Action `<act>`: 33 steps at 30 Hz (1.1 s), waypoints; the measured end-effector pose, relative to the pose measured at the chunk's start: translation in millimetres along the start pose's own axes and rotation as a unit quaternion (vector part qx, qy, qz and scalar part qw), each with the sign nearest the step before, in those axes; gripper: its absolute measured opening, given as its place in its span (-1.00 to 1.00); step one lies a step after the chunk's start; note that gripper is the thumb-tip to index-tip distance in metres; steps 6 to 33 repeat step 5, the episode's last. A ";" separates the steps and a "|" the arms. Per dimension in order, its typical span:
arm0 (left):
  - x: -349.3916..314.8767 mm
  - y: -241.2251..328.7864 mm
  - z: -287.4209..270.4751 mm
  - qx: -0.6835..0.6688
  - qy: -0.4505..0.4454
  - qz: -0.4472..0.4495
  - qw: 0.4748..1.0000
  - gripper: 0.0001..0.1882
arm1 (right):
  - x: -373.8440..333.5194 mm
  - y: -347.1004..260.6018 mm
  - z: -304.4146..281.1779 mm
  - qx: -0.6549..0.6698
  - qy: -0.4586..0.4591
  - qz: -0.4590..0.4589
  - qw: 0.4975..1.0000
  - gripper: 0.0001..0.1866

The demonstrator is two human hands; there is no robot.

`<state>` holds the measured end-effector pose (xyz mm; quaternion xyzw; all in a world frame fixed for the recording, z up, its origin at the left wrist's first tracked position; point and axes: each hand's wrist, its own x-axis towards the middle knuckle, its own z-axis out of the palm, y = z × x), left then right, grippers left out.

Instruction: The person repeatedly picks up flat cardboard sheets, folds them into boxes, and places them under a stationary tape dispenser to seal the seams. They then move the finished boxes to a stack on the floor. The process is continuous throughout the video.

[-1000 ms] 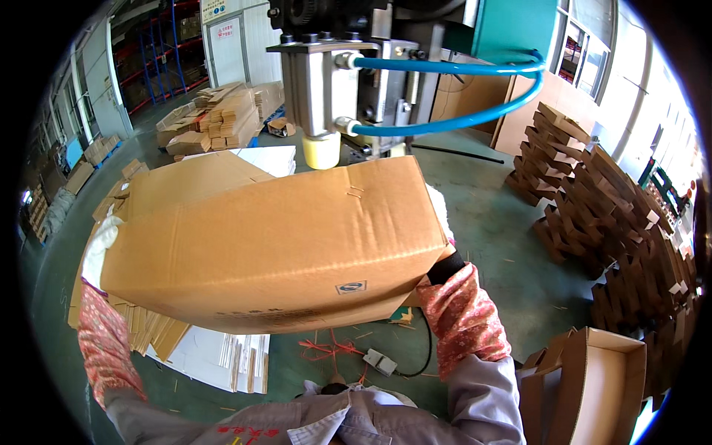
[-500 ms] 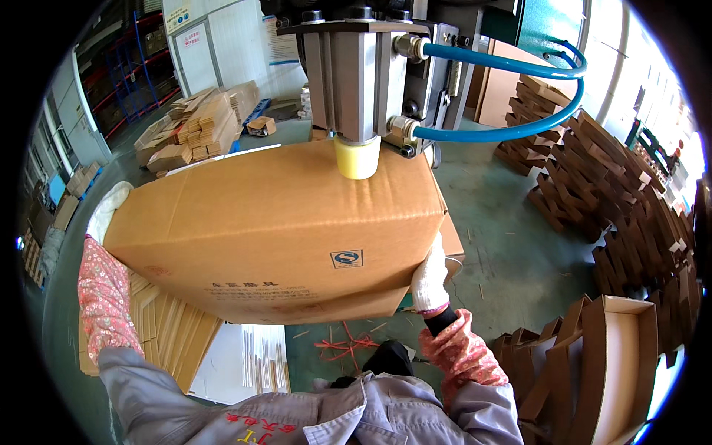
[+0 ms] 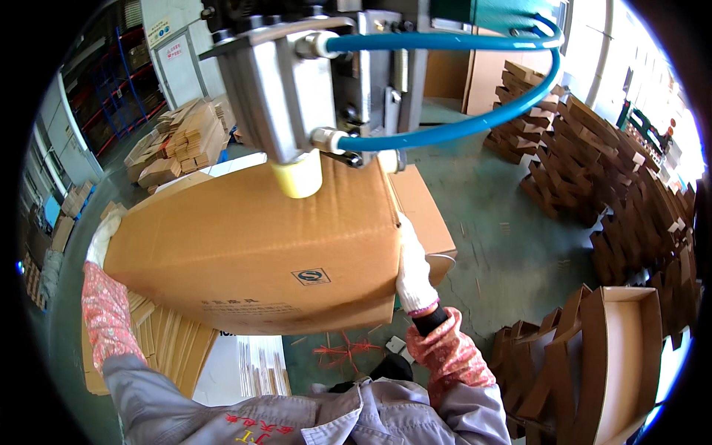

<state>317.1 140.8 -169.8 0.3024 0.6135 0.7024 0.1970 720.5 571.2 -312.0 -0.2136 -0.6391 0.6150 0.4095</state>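
Observation:
A large brown cardboard box [image 3: 252,256] with a small dark emblem and print on its near face is held between my two white-gloved hands. My left hand [image 3: 105,236] wraps its left end; most of the fingers are hidden. Against the right end presses my right hand [image 3: 415,271], fingers reaching up along the side. Over the box's top stands a grey metal machine head [image 3: 285,89] with a pale yellow cylindrical tip [image 3: 298,178]. The tip overlaps the top panel near the right end; whether it touches I cannot tell.
Blue air hoses [image 3: 460,137] loop right from the machine. Behind the held box is another brown carton [image 3: 423,211]. Flat cardboard sheets [image 3: 159,334] lie below at left. Stacked open cartons [image 3: 623,356] line the right side. Red strapping [image 3: 345,352] lies on the floor near my feet.
The box's right end and my right hand have shifted left in view, while my left hand stays nearly in place. The machine head also appears farther left and tilted as the view moved.

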 end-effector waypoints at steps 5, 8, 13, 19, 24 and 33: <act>10.6 -51.3 71.6 -0.042 -0.016 -0.045 0.998 -0.68 | 0.3 8.6 -75.8 0.050 -0.010 -0.095 0.994 -0.54; 10.6 -51.3 71.6 -0.042 -0.016 -0.045 0.998 -0.68 | 0.3 8.6 -75.8 0.050 -0.010 -0.095 0.994 -0.54; 10.6 -51.3 71.6 -0.042 -0.016 -0.045 0.998 -0.68 | 0.3 8.6 -75.8 0.050 -0.010 -0.095 0.994 -0.54; 10.6 -51.3 71.6 -0.042 -0.016 -0.045 0.998 -0.68 | 0.3 8.6 -75.8 0.050 -0.010 -0.095 0.994 -0.54; 10.6 -51.3 71.6 -0.042 -0.016 -0.045 0.998 -0.68 | 0.3 8.6 -75.8 0.050 -0.010 -0.095 0.994 -0.54; 10.6 -51.3 71.6 -0.042 -0.016 -0.045 0.998 -0.68 | 0.3 8.6 -75.8 0.050 -0.010 -0.095 0.994 -0.54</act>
